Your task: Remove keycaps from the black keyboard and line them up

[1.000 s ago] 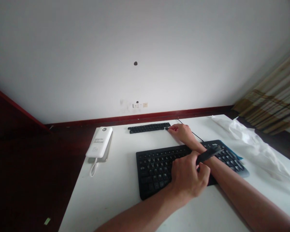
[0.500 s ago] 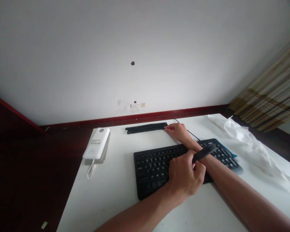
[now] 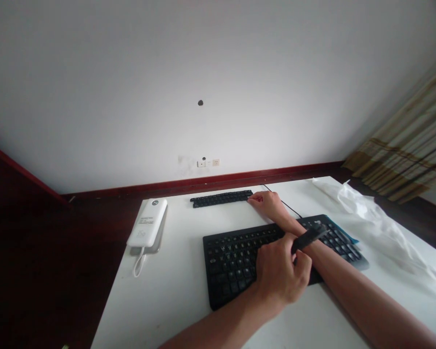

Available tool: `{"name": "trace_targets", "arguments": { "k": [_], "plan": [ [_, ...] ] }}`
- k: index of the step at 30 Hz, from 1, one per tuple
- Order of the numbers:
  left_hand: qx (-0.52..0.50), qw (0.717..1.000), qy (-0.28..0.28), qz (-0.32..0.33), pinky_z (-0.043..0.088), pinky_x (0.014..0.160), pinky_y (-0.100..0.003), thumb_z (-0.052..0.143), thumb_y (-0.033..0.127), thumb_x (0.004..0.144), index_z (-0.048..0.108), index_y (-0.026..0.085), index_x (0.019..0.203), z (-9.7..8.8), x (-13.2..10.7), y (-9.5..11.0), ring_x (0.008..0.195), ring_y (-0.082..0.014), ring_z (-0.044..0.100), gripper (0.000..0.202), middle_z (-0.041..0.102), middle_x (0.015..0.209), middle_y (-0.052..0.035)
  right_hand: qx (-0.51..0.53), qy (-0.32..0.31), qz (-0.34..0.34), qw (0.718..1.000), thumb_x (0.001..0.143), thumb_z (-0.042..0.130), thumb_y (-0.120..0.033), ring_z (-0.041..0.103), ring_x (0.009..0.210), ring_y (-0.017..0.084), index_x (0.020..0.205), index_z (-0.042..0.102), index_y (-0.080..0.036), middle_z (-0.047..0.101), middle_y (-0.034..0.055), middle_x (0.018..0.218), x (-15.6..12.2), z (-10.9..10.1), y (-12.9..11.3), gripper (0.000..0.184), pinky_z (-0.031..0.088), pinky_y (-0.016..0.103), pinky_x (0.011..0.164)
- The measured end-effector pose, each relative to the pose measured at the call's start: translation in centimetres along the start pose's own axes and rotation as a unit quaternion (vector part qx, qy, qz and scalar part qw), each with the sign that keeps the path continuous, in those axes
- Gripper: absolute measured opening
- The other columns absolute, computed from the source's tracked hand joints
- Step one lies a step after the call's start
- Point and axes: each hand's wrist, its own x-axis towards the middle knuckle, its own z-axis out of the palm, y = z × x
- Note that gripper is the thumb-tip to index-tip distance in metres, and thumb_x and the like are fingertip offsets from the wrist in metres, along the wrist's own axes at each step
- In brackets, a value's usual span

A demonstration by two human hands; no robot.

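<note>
A black keyboard (image 3: 236, 257) lies on the white table (image 3: 167, 300) in front of me. My left hand (image 3: 281, 274) rests over its middle, fingers curled round a slim black tool (image 3: 308, 236) that points up to the right. My right hand (image 3: 267, 202) reaches across to the far edge and its fingertips pinch together at the right end of a row of loose black keycaps (image 3: 221, 198). What those fingertips hold is too small to make out.
A white power bank (image 3: 147, 222) with a looped white cord sits at the table's left edge. Crumpled white plastic (image 3: 370, 218) lies along the right side. A black cable (image 3: 283, 202) runs behind the keyboard. Dark floor is on the left, a curtain at far right.
My right hand has edged closer to the end of the keycap row. The view has shifted slightly; my left hand keeps its grip on the tool.
</note>
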Motion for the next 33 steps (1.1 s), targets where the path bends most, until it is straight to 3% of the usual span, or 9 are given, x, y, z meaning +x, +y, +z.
{"name": "trace_targets", "arguments": {
  "k": [8, 13, 16, 18, 22, 24, 28, 33],
  "plan": [
    [-0.001, 1.0, 0.003, 0.008, 0.049, 0.069, -0.031, 0.045, 0.027, 0.092, 0.065, 0.021, 0.099, 0.1, -0.2, -0.2, 0.071, -0.0227, 0.068, 0.022, 0.071, 0.078, -0.0019, 0.006, 0.0, -0.015, 1.0, 0.087, 0.064, -0.027, 0.072, 0.073, 0.02, 0.086, 0.083, -0.024, 0.08, 0.0019, 0.08, -0.2, 0.1, -0.1, 0.02, 0.049, 0.028, 0.071],
    [-0.035, 0.998, 0.049, 0.015, 0.051, 0.077, -0.033, 0.04, 0.026, 0.099, 0.063, 0.022, 0.109, 0.3, -0.1, -0.5, 0.08, -0.0232, 0.069, 0.025, 0.071, 0.086, -0.0038, 0.027, -0.008, -0.024, 0.999, 0.087, 0.065, -0.028, 0.073, 0.079, 0.023, 0.094, 0.084, -0.022, 0.081, 0.0044, 0.086, -0.2, -0.5, 0.0, 0.021, 0.053, 0.032, 0.076],
    [-0.063, 0.993, 0.099, 0.008, 0.052, 0.088, -0.035, 0.036, 0.031, 0.104, 0.057, 0.021, 0.126, 0.7, 0.0, -1.0, 0.094, -0.0248, 0.07, 0.032, 0.073, 0.104, -0.008, 0.049, -0.016, -0.064, 0.997, 0.086, 0.065, -0.026, 0.072, 0.082, 0.024, 0.098, 0.083, -0.021, 0.08, 0.0066, 0.095, -1.2, -2.6, 0.1, 0.022, 0.055, 0.035, 0.08],
    [-0.077, 0.989, 0.124, 0.008, 0.051, 0.094, -0.037, 0.035, 0.034, 0.106, 0.051, 0.021, 0.134, 0.9, 0.1, -1.3, 0.105, -0.0255, 0.069, 0.035, 0.072, 0.116, -0.0102, 0.12, -0.04, -0.093, 0.988, 0.09, 0.064, -0.03, 0.072, 0.087, 0.024, 0.107, 0.081, -0.022, 0.079, 0.0067, 0.103, -3.0, -4.8, 0.3, 0.025, 0.056, 0.035, 0.083],
    [-0.08, 0.988, 0.131, 0.023, 0.05, 0.101, -0.037, 0.036, 0.033, 0.107, 0.048, 0.025, 0.136, 1.2, 0.2, -1.5, 0.118, -0.0251, 0.067, 0.033, 0.068, 0.129, -0.0105, 0.297, -0.15, -0.074, 0.94, 0.092, 0.067, -0.042, 0.07, 0.105, 0.029, 0.122, 0.076, -0.022, 0.077, 0.0075, 0.112, -8.1, -9.0, 0.9, 0.036, 0.055, 0.04, 0.095],
    [-0.079, 0.989, 0.123, 0.038, 0.05, 0.102, -0.037, 0.037, 0.031, 0.107, 0.048, 0.026, 0.133, 1.3, 0.2, -1.5, 0.121, -0.0245, 0.066, 0.029, 0.067, 0.133, -0.009, 0.334, -0.168, -0.062, 0.925, 0.092, 0.068, -0.045, 0.069, 0.107, 0.03, 0.13, 0.072, -0.023, 0.076, 0.008, 0.114, -10.6, -10.0, 1.0, 0.044, 0.053, 0.043, 0.099],
    [-0.055, 0.992, 0.092, 0.061, 0.054, 0.098, -0.037, 0.042, 0.03, 0.106, 0.044, 0.026, 0.133, 1.3, 0.0, -1.5, 0.116, -0.025, 0.069, 0.028, 0.069, 0.129, -0.009, 0.385, -0.13, -0.033, 0.913, 0.092, 0.07, -0.046, 0.069, 0.102, 0.028, 0.135, 0.066, -0.025, 0.074, 0.0077, 0.111, -13.5, -9.2, 0.2, 0.049, 0.053, 0.042, 0.097],
    [-0.011, 0.989, 0.086, 0.123, 0.052, 0.103, -0.039, 0.056, 0.026, 0.098, 0.04, 0.024, 0.137, 1.5, -0.3, -1.5, 0.121, -0.0252, 0.064, 0.042, 0.064, 0.13, -0.0114, 0.451, -0.008, 0.045, 0.892, 0.086, 0.076, -0.05, 0.069, 0.086, 0.021, 0.117, 0.07, -0.024, 0.074, 0.0057, 0.104, -14.2, -7.7, 0.9, 0.041, 0.056, 0.032, 0.079]
  ]
}}
